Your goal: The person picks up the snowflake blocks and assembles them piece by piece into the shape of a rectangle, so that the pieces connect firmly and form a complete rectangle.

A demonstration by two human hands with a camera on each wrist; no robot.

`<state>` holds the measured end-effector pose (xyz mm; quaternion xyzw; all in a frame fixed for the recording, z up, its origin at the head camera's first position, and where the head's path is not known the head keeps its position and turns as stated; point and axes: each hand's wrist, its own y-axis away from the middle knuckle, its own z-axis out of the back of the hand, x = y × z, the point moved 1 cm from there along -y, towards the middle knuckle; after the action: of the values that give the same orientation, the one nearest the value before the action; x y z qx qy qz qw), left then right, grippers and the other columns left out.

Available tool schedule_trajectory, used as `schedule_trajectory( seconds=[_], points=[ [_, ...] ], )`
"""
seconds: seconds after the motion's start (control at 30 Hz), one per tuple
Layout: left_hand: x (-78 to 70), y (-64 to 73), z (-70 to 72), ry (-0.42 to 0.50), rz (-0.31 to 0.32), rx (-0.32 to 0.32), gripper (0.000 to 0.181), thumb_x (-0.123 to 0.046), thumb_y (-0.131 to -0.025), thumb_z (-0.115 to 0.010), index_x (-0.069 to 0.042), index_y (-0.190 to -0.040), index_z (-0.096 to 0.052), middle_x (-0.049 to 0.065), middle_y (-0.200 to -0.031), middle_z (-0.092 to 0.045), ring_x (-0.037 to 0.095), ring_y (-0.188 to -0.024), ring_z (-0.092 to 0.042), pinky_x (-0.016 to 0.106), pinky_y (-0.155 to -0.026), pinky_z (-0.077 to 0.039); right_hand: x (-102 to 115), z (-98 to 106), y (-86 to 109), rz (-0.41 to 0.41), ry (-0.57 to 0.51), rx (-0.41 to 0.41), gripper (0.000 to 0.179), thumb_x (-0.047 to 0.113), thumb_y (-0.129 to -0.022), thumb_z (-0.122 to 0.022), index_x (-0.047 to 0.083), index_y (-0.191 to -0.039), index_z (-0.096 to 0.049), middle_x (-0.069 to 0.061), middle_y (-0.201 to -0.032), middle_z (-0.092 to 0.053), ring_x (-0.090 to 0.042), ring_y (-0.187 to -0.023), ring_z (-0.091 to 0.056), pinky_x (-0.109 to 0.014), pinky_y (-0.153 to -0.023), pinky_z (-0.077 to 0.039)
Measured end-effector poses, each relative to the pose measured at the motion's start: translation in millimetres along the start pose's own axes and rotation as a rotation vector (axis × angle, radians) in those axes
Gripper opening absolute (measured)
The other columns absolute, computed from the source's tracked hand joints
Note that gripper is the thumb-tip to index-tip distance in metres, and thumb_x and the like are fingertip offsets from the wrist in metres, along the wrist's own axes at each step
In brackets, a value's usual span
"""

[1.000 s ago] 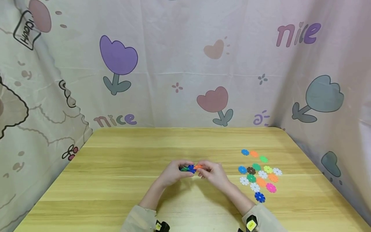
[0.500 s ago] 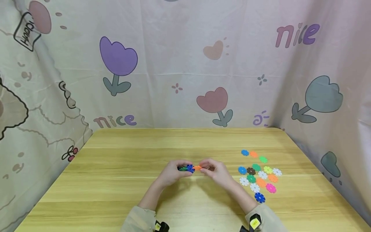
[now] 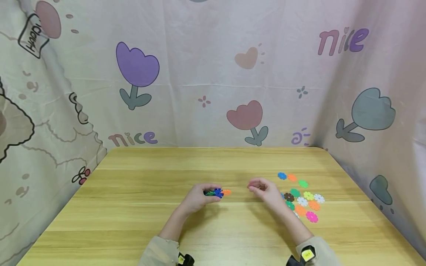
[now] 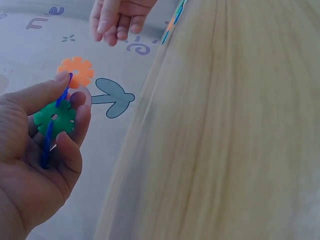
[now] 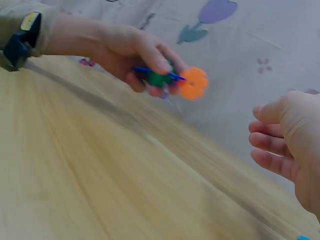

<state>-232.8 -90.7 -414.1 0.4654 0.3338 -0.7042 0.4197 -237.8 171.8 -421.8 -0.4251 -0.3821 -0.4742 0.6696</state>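
Observation:
My left hand (image 3: 195,199) pinches a joined chain of notched plastic snowflake discs above the table. In the left wrist view a green disc (image 4: 63,119) sits between two blue discs seen edge-on, the lower blue disc (image 4: 47,147) lying against the fingers. An orange disc (image 4: 85,75) is slotted onto the upper blue one and sticks out past the thumb tip. My right hand (image 3: 269,193) is apart from the chain, off to its right, fingers loosely bent and holding nothing. It hovers just left of the loose discs.
Several loose discs lie flat on the right of the wooden table (image 3: 133,221), among them a pink disc (image 3: 312,217), a yellow disc (image 3: 308,195) and a brown disc (image 3: 288,197). My right forearm covers some. A printed curtain (image 3: 186,55) hangs behind and at both sides.
My right hand has let go of the orange disc and moved right, toward the loose discs. The left hand stays nearly in place with the chain, the orange disc now fully showing.

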Motion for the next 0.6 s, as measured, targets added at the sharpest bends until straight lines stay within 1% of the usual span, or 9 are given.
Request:
schedule_trajectory(
  seconds=[0.13,0.23,0.3,0.37,0.53,0.6],
  points=[
    [0.2,0.5,0.3,0.012,0.004,0.003,0.04,-0.017,-0.082,-0.071,-0.001,-0.117,-0.062,0.007,-0.105,-0.062,0.017,-0.086,-0.056,0.03,-0.073,-0.048,-8.0,20.1,0.2,-0.008,0.022,-0.061,0.033,0.011,-0.086,-0.066,-0.008,-0.111,-0.057,-0.017,-0.1,-0.065,-0.017,-0.085,-0.062,-0.033,-0.072,-0.053],
    [1.0,0.5,0.5,0.017,0.005,0.006,0.04,-0.017,-0.082,-0.071,-0.001,-0.118,-0.062,0.008,-0.107,-0.062,0.017,-0.086,-0.057,0.03,-0.072,-0.048,-14.2,36.0,0.8,-0.024,0.035,-0.098,0.035,0.013,-0.087,-0.065,-0.008,-0.113,-0.056,-0.018,-0.102,-0.064,-0.016,-0.085,-0.062,-0.033,-0.072,-0.053],
    [1.6,0.3,0.7,0.014,0.003,0.007,0.04,-0.017,-0.082,-0.071,-0.001,-0.118,-0.062,0.008,-0.107,-0.062,0.017,-0.087,-0.057,0.03,-0.073,-0.048,-19.6,46.4,1.2,-0.041,0.048,-0.118,0.038,0.016,-0.088,-0.065,-0.008,-0.115,-0.056,-0.018,-0.102,-0.063,-0.018,-0.087,-0.062,-0.03,-0.072,-0.053],
    [2.1,0.3,0.8,0.012,0.001,0.01,0.04,-0.017,-0.082,-0.071,-0.001,-0.118,-0.062,0.008,-0.106,-0.062,0.017,-0.086,-0.057,0.03,-0.073,-0.048,-24.5,56.5,2.2,-0.065,0.066,-0.135,0.04,0.02,-0.088,-0.064,-0.007,-0.117,-0.055,-0.017,-0.104,-0.063,-0.017,-0.089,-0.062,-0.027,-0.072,-0.052],
    [2.2,0.3,1.3,0.015,0.004,0.013,0.04,-0.017,-0.082,-0.071,-0.001,-0.118,-0.061,0.008,-0.105,-0.062,0.017,-0.086,-0.057,0.03,-0.073,-0.048,-35.3,78.5,6.2,-0.103,0.13,-0.164,0.043,0.026,-0.089,-0.064,-0.005,-0.118,-0.056,-0.016,-0.106,-0.062,-0.003,-0.087,-0.058,-0.019,-0.074,-0.049],
    [2.1,0.2,1.5,0.018,0.008,0.013,0.04,-0.017,-0.082,-0.071,-0.001,-0.118,-0.062,0.007,-0.104,-0.062,0.017,-0.086,-0.056,0.03,-0.073,-0.048,-38.1,86.2,9.1,-0.11,0.155,-0.169,0.043,0.026,-0.089,-0.064,-0.004,-0.118,-0.057,-0.017,-0.108,-0.062,0.0,-0.086,-0.057,-0.018,-0.074,-0.048]
  ],
)
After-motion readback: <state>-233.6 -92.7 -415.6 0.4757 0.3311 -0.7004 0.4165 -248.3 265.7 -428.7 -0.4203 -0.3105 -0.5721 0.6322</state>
